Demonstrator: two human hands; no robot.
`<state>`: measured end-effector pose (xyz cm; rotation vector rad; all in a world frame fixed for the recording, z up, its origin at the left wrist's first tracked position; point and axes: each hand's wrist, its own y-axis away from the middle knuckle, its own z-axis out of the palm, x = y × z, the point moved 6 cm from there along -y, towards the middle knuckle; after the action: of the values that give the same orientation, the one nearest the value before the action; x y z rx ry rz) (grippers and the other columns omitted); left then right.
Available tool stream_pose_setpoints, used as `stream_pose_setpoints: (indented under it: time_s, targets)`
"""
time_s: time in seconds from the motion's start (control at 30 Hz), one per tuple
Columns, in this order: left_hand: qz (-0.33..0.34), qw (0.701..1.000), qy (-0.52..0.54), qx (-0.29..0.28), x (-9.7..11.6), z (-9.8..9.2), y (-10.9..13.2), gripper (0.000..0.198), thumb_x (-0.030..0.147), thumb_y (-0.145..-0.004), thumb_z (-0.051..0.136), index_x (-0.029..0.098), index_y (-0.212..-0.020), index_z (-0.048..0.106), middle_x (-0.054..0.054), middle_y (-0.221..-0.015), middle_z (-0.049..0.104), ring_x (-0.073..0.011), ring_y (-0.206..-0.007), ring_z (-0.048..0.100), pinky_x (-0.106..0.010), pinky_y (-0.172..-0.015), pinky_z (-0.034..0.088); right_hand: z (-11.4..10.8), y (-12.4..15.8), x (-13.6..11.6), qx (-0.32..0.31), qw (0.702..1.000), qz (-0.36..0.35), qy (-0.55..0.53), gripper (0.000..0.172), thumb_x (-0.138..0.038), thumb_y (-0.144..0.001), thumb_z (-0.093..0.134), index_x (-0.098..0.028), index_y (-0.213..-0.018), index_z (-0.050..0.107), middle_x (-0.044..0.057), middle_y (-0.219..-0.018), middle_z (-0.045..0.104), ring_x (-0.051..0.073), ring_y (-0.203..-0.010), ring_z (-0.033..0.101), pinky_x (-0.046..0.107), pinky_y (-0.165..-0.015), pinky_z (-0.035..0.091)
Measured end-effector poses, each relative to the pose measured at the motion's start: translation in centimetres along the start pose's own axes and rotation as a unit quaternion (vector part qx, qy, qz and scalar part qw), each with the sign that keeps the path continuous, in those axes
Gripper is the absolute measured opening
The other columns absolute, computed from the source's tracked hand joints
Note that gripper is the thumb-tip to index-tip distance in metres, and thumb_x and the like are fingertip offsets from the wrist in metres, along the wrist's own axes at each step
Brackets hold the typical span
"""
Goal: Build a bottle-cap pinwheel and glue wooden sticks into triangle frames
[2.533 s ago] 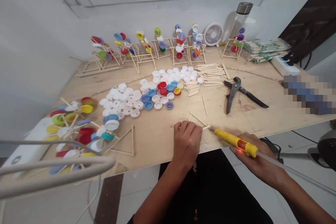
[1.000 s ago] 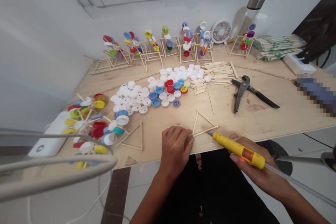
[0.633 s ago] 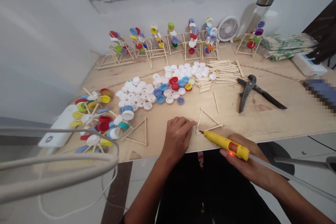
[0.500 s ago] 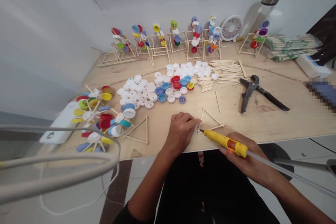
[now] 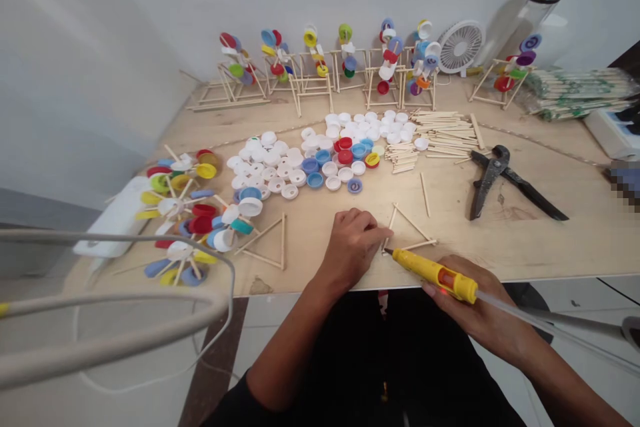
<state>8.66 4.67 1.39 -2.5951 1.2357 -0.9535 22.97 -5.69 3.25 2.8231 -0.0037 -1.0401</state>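
My right hand (image 5: 475, 307) is closed round a yellow pen-shaped glue tool (image 5: 435, 273) with a red light on it. Its tip touches the lower left corner of a small triangle of wooden sticks (image 5: 409, 232) lying on the plywood table (image 5: 500, 240). My left hand (image 5: 353, 247) rests beside that corner with fingers curled, the fingertips pressing on the sticks at the corner. A clear tube runs back from the tool past my right wrist.
A second stick triangle (image 5: 267, 243) lies to the left. White and coloured bottle caps (image 5: 300, 163) spread across the middle, cap pinwheels (image 5: 193, 213) at left. Black pliers (image 5: 495, 177) and loose sticks (image 5: 445, 133) lie right. Cap-and-stick models (image 5: 350, 67), a small fan (image 5: 463, 47) stand at the back.
The tool's tip has moved from the triangle's right corner to its lower left corner. My left hand shifted up beside that corner. The camera has tilted down.
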Motion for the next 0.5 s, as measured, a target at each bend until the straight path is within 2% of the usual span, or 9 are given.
stream_pose_setpoints:
  time_s: [0.5]
  targets:
    - [-0.007, 1.000, -0.003, -0.002, -0.07, 0.07, -0.16, 0.020, 0.019, -0.086, 0.053, 0.027, -0.086, 0.071, -0.003, -0.078, 0.060, -0.0171, -0.079, 0.050, -0.034, -0.076, 0.035, 0.17, -0.06, 0.22, 0.005, 1.000, 0.006, 0.018, 0.023, -0.040, -0.088, 0.045, -0.022, -0.075, 0.049, 0.001, -0.071, 0.055, 0.015, -0.065, 0.052, 0.028, -0.060, 0.043]
